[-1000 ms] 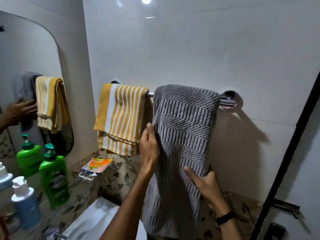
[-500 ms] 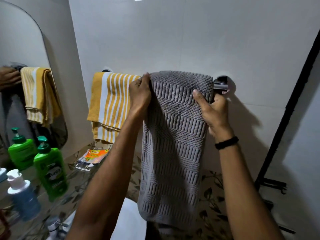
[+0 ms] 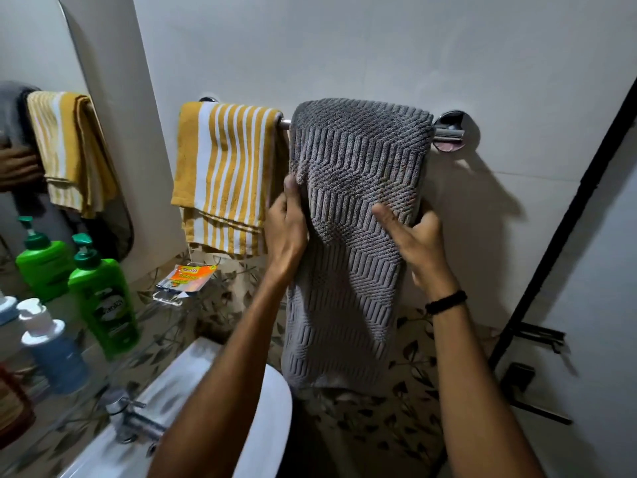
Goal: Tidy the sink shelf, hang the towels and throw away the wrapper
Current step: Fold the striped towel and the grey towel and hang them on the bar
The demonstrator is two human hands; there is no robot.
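A grey ribbed towel (image 3: 348,270) hangs over the chrome towel bar (image 3: 448,132) on the white wall. My left hand (image 3: 286,229) pinches its left edge at mid height. My right hand (image 3: 417,236) grips its right edge at about the same height, thumb across the front. A yellow and white striped towel (image 3: 224,174) hangs folded on the bar's left part. An orange wrapper (image 3: 188,277) lies on the glass sink shelf (image 3: 165,298) below the striped towel.
A green pump bottle (image 3: 103,298), a blue bottle with a white cap (image 3: 55,350) and a brown bottle (image 3: 13,405) stand on the shelf at left, before a mirror (image 3: 51,98). The white sink (image 3: 262,419) with its tap (image 3: 131,422) lies below. A black door frame (image 3: 565,229) runs at right.
Both hands have slid down from the top of the grey towel at the bar to its edges at mid height. The view has shifted slightly.
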